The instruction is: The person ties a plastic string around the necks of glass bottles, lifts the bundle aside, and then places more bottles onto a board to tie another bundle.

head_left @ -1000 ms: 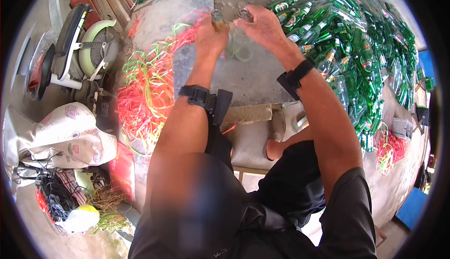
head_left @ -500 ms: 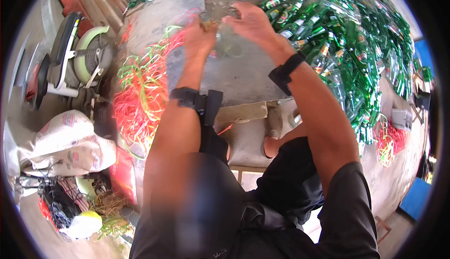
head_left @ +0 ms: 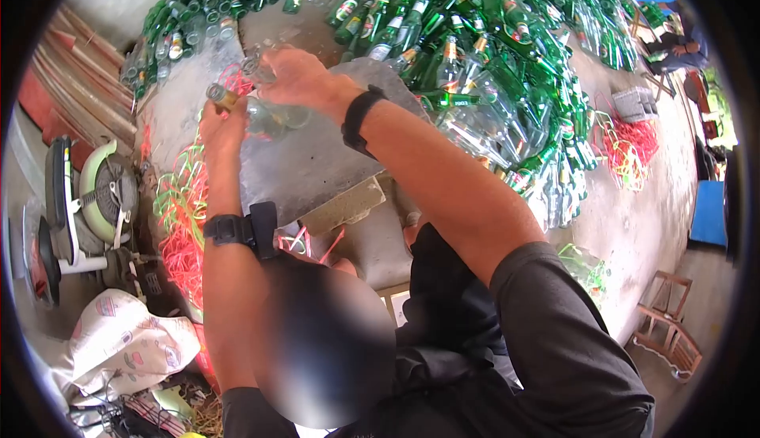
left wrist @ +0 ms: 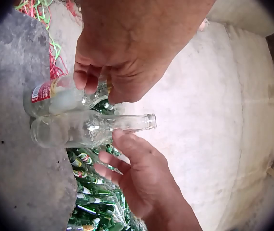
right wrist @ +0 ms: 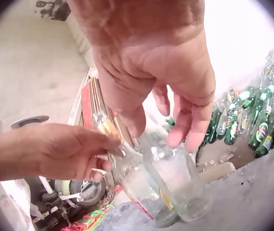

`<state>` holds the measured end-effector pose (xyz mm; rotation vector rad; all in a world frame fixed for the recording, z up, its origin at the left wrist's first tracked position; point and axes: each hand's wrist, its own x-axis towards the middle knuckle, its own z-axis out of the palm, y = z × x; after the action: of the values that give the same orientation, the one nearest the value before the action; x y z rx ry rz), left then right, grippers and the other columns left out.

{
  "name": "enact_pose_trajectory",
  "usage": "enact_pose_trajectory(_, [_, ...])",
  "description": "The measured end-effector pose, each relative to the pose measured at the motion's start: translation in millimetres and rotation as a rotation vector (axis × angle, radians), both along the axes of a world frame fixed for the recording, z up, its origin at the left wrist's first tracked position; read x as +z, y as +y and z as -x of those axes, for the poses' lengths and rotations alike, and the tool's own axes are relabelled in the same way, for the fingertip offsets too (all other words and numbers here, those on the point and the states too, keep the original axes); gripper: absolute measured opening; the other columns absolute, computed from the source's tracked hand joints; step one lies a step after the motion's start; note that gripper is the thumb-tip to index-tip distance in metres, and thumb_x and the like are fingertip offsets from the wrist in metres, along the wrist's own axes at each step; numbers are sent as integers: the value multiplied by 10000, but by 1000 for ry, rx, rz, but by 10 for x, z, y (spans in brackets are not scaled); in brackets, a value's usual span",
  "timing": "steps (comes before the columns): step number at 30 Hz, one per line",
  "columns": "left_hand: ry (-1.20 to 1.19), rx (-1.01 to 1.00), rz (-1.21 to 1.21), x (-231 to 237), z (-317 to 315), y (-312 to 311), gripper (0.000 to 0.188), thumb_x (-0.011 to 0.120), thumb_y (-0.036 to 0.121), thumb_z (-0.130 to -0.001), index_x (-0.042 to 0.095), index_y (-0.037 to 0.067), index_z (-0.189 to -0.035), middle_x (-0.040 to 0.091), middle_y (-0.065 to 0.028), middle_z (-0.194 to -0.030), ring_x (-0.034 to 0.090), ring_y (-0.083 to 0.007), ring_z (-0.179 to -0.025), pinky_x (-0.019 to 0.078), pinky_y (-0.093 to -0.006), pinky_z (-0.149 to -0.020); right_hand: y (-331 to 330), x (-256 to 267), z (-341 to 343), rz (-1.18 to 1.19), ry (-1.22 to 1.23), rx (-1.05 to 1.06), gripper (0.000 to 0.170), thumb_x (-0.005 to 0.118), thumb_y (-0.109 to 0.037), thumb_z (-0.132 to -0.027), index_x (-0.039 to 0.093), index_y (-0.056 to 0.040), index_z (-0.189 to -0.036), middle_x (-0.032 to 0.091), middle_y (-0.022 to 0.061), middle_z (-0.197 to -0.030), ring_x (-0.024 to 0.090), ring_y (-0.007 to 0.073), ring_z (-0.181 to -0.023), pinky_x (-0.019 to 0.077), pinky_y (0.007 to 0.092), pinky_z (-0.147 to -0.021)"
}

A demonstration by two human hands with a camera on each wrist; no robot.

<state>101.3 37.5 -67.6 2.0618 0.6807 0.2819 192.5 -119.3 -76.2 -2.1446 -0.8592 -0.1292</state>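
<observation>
Two clear glass bottles stand side by side on a grey slab table [head_left: 317, 153]. My left hand [head_left: 222, 125] grips the neck of the labelled bottle [left wrist: 43, 91], which has a red-and-white label low on its side and a gold band at the neck. In the right wrist view its thumb lies across that band. Beside it is the plain bottle [left wrist: 67, 129], with no label showing. My right hand [head_left: 297, 75] is at this bottle's neck, its thumb right at the glass and its fingers loosely spread, as the left wrist view shows.
A large heap of green and clear bottles [head_left: 475, 58] lies beyond and right of the table. Red and green plastic strips [head_left: 180, 236] are piled to the left. A wheeled machine [head_left: 99, 192] and a white printed sack [head_left: 127, 343] stand at the left; wooden chairs [head_left: 669, 327] are at right.
The head view has swung right, so hands and table appear farther left, and chairs now show at right. My left hand still grips the labelled bottle; my right hand remains by the plain one.
</observation>
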Motion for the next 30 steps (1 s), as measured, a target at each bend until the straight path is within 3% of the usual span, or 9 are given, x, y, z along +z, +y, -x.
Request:
enact_pose_trajectory(4, [5, -17, 82, 33, 38, -14, 349, 707, 220, -846, 592, 34, -1118, 661, -43, -982, 586, -82, -643, 479, -242, -498, -309, -73, -238, 101, -59, -3, 476, 721, -356, -731, 646, 13, -1023, 668, 194, -963, 656, 358, -876, 534, 412, -753])
enact_pose_trajectory(6, [10, -12, 84, 37, 55, 6, 428, 711, 200, -841, 565, 30, -1206, 654, -42, -982, 572, -76, -645, 466, -239, -497, -619, 257, -409, 330, 368, 49, 409, 728, -327, -730, 669, -6, -977, 670, 137, -892, 665, 252, -743, 547, 342, -611])
enact_pose_trajectory(12, [-7, 98, 123, 168, 180, -3, 648, 717, 153, -805, 428, 1, -1364, 587, -83, -1124, 577, -112, -721, 459, -250, -547, -2079, 470, -443, 135, 576, -204, 255, 679, -294, -811, 688, -52, -892, 650, 30, -795, 655, 154, -695, 549, 303, -555])
enact_pose_trajectory(16, [-72, 162, 179, 173, 199, 125, 628, 720, 141, -793, 441, -6, -1336, 574, -71, -1049, 557, -112, -699, 446, -254, -531, -3360, -244, -563, 436, 382, -190, 186, 613, -210, -835, 686, -43, -871, 642, 84, -719, 662, 164, -618, 572, 300, -529])
enact_pose_trajectory(18, [-210, 209, 158, 206, 221, 153, 592, 730, 115, -779, 458, -8, -1291, 570, -57, -903, 527, -107, -634, 421, -240, -498, -3701, -410, -374, 964, 228, -92, 160, 652, -198, -794, 691, -60, -867, 663, 90, -716, 676, 184, -594, 568, 294, -516])
enact_pose_trajectory(20, [-257, 223, 221, 286, 281, 139, 546, 727, 89, -775, 471, -9, -1248, 553, -45, -832, 504, -100, -599, 400, -235, -480, -3900, -614, 84, 353, 792, -560, 190, 659, -147, -798, 694, -48, -956, 683, 57, -804, 661, 144, -682, 546, 302, -493])
enact_pose_trajectory(22, [-303, 236, 283, 368, 324, 90, 500, 724, 63, -771, 485, -9, -1204, 537, -33, -761, 481, -93, -565, 379, -229, -462, -4151, -977, 341, 435, 688, -612, 186, 685, -122, -773, 707, -33, -935, 699, 70, -839, 670, 153, -692, 543, 303, -476])
enact_pose_trajectory(26, [-456, 275, 341, 534, 412, -151, 345, 712, -4, -762, 493, 18, -1028, 440, 13, -660, 407, -64, -520, 298, -227, -426, -4331, -1589, 731, 594, 464, -685, 310, 715, -180, -705, 695, -27, -974, 707, 144, -913, 687, 278, -900, 528, 386, -817])
enact_pose_trajectory(30, [-492, 211, 406, 606, 474, -391, 279, 706, -13, -782, 496, 52, -954, 414, 29, -645, 382, -48, -501, 267, -214, -409, -4357, -1856, 887, 705, 452, -669, 369, 693, -144, -715, 656, -35, -1066, 687, 155, -996, 657, 324, -983, 516, 411, -849])
